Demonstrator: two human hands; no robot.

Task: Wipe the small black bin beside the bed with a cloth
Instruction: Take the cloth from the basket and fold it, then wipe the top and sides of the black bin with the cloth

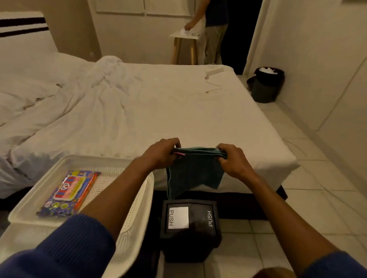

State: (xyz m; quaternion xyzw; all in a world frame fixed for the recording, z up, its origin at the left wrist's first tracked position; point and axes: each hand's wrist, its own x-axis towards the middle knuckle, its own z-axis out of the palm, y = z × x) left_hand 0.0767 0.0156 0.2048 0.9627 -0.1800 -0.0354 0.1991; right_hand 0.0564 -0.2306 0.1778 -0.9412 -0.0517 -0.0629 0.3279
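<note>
Cloth (pixel 195 172), dark teal, hangs stretched between the left hand (pixel 161 153) and right hand (pixel 233 161), the fingers of each pinched shut on an upper corner. The small black bin (pixel 191 228) (its lid printed PUSH twice) stands on the tiled floor directly below, against the bed (pixel 158 109), beside a white tray (pixel 134 210).
</note>
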